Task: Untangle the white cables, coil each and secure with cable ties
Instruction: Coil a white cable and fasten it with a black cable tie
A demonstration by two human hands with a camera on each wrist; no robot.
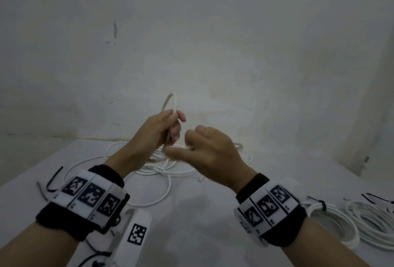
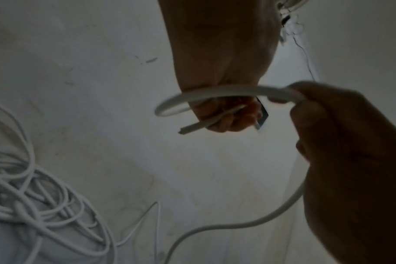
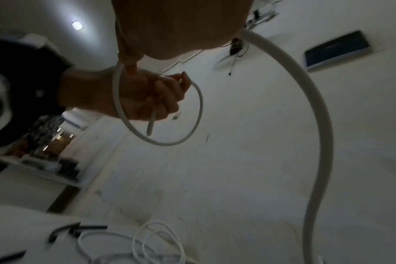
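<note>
Above the surface, my left hand pinches a small loop of white cable, its cut end poking out below my fingers. My right hand curls its grip round the same cable just beside it (blurred there). Below lies the loose tangle; two coiled bundles sit at right.

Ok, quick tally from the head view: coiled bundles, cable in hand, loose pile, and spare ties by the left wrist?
Coiled bundles, far right: 2
White cable, gripped by left hand and right hand: 1
Tangled pile: 1; the strands in it cannot be counted
Loose ties, far left: 2
Total: 6
</note>
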